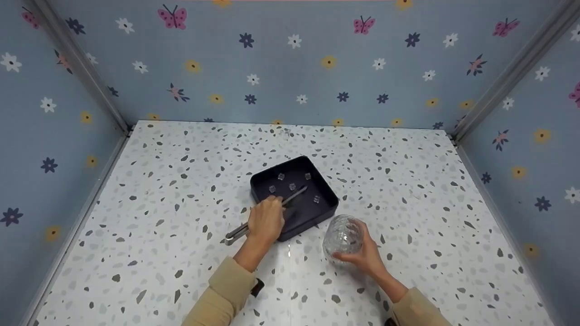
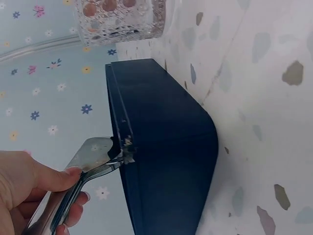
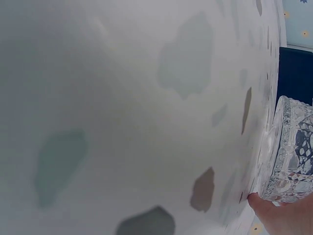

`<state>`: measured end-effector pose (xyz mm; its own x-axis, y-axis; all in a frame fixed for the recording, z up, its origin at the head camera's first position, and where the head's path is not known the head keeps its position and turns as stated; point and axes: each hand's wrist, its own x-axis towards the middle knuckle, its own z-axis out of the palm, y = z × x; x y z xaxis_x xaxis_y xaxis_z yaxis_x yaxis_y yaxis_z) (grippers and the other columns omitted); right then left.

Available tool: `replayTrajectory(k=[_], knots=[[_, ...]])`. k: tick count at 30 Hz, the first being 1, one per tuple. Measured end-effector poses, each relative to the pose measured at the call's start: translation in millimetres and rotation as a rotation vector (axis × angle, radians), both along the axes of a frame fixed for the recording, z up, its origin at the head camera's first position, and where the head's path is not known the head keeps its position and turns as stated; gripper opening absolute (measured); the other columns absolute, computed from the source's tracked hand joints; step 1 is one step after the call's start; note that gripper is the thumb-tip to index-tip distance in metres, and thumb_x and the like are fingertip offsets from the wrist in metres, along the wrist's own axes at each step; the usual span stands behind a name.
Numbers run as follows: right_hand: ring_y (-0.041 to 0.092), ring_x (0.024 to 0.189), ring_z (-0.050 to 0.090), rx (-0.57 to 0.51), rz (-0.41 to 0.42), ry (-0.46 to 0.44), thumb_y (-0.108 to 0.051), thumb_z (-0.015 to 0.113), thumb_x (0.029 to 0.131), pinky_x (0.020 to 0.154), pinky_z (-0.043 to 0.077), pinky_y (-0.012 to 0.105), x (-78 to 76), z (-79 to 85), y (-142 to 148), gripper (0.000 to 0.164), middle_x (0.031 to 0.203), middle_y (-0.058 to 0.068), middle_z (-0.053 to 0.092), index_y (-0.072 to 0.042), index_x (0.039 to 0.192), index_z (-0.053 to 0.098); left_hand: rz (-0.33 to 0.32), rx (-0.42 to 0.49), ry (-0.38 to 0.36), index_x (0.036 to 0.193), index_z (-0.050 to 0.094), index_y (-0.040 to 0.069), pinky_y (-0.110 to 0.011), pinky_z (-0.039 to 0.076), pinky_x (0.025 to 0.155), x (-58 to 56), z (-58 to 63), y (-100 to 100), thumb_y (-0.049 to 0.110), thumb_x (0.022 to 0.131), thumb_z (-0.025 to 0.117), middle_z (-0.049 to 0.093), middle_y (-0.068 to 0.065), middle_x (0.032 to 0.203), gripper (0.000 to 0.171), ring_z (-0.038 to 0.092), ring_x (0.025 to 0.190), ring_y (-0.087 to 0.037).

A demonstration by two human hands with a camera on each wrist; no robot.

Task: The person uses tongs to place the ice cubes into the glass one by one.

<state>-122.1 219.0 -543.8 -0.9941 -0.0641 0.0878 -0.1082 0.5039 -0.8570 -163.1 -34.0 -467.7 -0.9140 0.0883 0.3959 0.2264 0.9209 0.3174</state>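
Observation:
My left hand (image 1: 266, 218) grips a pair of metal tongs (image 1: 238, 232) around the middle, thumb on one arm in the left wrist view. The tips of the tongs reach over the near-left rim into a dark square tray (image 1: 306, 222). Several small clear cubes lie inside, one cube (image 1: 292, 186) right beside the tips; whether the tongs pinch a cube I cannot tell. To the tray's near right, my right hand (image 1: 368, 253) holds a clear patterned glass (image 1: 340, 239) by its side, thumb and fingers spread around it. In the right wrist view the glass (image 3: 296, 152) stands close to the table surface.
A white speckled tabletop (image 1: 181, 208) lies under everything. Blue walls (image 1: 290, 59) with flowers and butterflies enclose it at the back and both sides, with grey metal posts (image 1: 86, 68) at the corners.

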Motion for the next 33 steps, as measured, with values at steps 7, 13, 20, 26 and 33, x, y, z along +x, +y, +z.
replayTrajectory(k=[7, 13, 20, 26, 33], knots=[[0.028, 0.114, 0.044, 0.004, 0.003, -0.013, -0.027, 0.086, 0.051, 0.094, 0.032, 0.044, -1.4, 0.9, 0, 0.095, 0.126, 0.010, 0.046, -0.014, 0.130, 0.035, -0.023, 0.031, 0.019, 0.083, 0.066, 0.003, -0.036, 0.046, 0.049, 9.4, 9.6, 5, 0.009, 0.072, 0.069, 0.059, -0.007, 0.070, 0.013, 0.060, 0.060, -0.027], [0.036, 0.114, 0.043, -0.012, 0.006, -0.014, -0.015, 0.085, 0.053, 0.094, 0.030, 0.049, 4.1, 19.2, -7, 0.092, 0.126, 0.018, 0.045, -0.007, 0.130, 0.034, -0.046, 0.059, 0.043, 0.089, 0.066, 0.004, -0.037, 0.047, 0.051, 15.6, 14.3, 10, 0.011, 0.073, 0.069, 0.060, -0.007, 0.074, 0.018, 0.061, 0.064, -0.026], [0.039, 0.113, 0.042, -0.008, 0.014, -0.007, -0.012, 0.084, 0.055, 0.094, 0.030, 0.051, 6.3, 23.0, -9, 0.091, 0.125, 0.022, 0.044, -0.003, 0.130, 0.034, -0.075, 0.070, 0.071, 0.091, 0.067, 0.004, -0.034, 0.047, 0.052, 25.0, 19.8, 18, 0.013, 0.073, 0.070, 0.060, -0.006, 0.074, 0.020, 0.060, 0.063, -0.024], [0.029, 0.114, 0.044, 0.019, 0.000, -0.027, -0.025, 0.085, 0.052, 0.093, 0.033, 0.045, -0.6, 0.4, 1, 0.094, 0.126, 0.012, 0.046, -0.015, 0.131, 0.034, -0.118, 0.094, 0.113, 0.089, 0.067, 0.005, -0.032, 0.047, 0.049, 32.6, 20.3, 26, 0.013, 0.073, 0.070, 0.061, -0.004, 0.074, 0.019, 0.060, 0.061, -0.021], [0.029, 0.112, 0.045, 0.008, 0.009, 0.007, -0.027, 0.085, 0.051, 0.092, 0.034, 0.045, 0.0, -0.1, 1, 0.095, 0.124, 0.013, 0.048, -0.012, 0.130, 0.035, -0.144, 0.086, 0.133, 0.088, 0.067, 0.007, -0.032, 0.046, 0.048, 39.9, 20.7, 36, 0.013, 0.071, 0.071, 0.060, -0.002, 0.073, 0.018, 0.059, 0.059, -0.020]])
